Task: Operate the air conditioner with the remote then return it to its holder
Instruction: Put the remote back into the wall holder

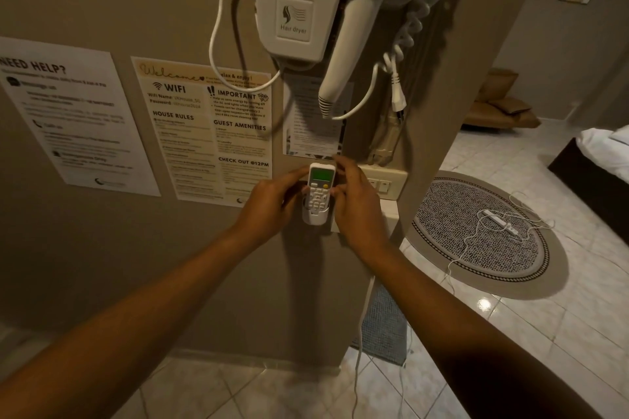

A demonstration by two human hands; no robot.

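A white air-conditioner remote with a green screen stands upright in its white wall holder, its lower end inside the cup. My left hand touches the remote's left edge with fingers curled around it. My right hand holds the remote's right edge, fingers reaching above its top. Both hands flank the remote on the beige wall. The air conditioner itself is not in view.
A white wall-mounted hair dryer with a coiled cord hangs directly above. Printed notices cover the wall at left. A switch plate sits right of the remote. A round patterned rug with a cable, a bed and a sofa lie at right.
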